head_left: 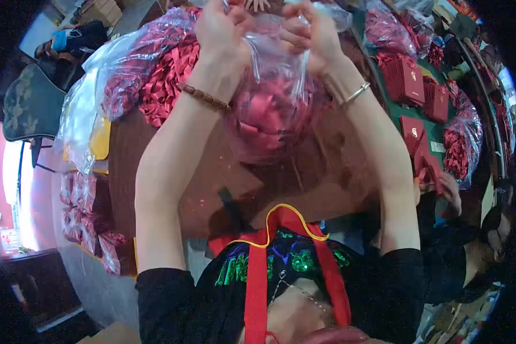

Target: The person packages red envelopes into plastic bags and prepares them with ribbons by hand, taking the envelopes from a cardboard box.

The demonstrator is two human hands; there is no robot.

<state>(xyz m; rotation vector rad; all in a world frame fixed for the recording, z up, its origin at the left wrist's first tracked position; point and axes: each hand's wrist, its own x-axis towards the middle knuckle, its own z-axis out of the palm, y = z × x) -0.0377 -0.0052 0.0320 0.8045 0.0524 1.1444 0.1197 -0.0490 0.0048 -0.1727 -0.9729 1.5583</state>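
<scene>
Place: small packing workshop
Stock: clear plastic bags [126, 74] stuffed with red paper pieces, heaped on the brown desk [172, 166]
Goods: red gift boxes [407, 80] in rows on a green-topped desk [437, 133]

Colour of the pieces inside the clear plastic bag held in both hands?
Red to pink pieces in the clear plastic bag; head view.

Moderate, even indoor light; overexposed bright opening [11, 172] at left edge; soft white sheen on clear bag [272, 114]; heavy fisheye warp, black vignetted corners; bottom foreground blurred
</scene>
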